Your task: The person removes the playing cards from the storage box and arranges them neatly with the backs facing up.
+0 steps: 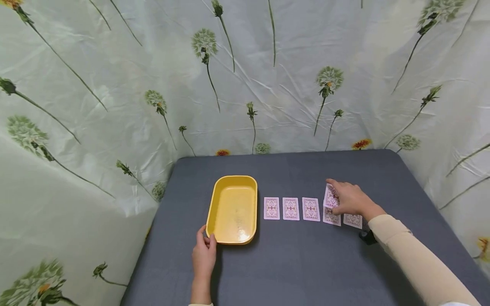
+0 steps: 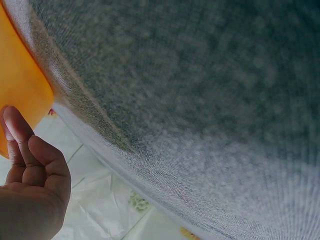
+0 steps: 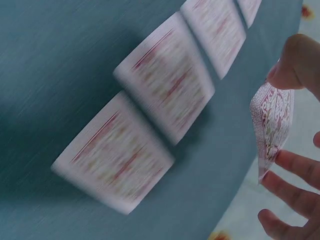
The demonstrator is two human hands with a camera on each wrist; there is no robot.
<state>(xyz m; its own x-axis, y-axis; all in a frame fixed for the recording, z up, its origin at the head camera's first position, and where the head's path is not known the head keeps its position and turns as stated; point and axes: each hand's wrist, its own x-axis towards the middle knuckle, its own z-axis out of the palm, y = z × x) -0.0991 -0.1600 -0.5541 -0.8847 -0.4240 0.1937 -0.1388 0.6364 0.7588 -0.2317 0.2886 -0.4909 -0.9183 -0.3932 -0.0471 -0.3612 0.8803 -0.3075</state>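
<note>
My left hand point(image 1: 204, 257) is at the near left corner of a yellow plastic tray point(image 1: 212, 204), holding it at the rim with thumb and fingers. In the left wrist view its fingertips meet the tray's orange-looking outer wall point(image 2: 20, 65). My right hand point(image 1: 352, 199) pinches a playing card point(image 3: 274, 117) by its edges between thumb and fingertips; the card bows slightly, patterned back showing. Below it, several cards lie face down in a row, among them a card point(image 1: 331, 216) under the hand and the rightmost card point(image 1: 353, 221), partly covered by the hand.
The row runs from the tray's right side, starting with the leftmost card point(image 1: 272, 208). Everything stands on a grey cloth-covered table point(image 1: 291, 267). A floral curtain point(image 1: 268, 85) hangs behind and at both sides. A black object point(image 1: 367, 237) shows under the right wrist.
</note>
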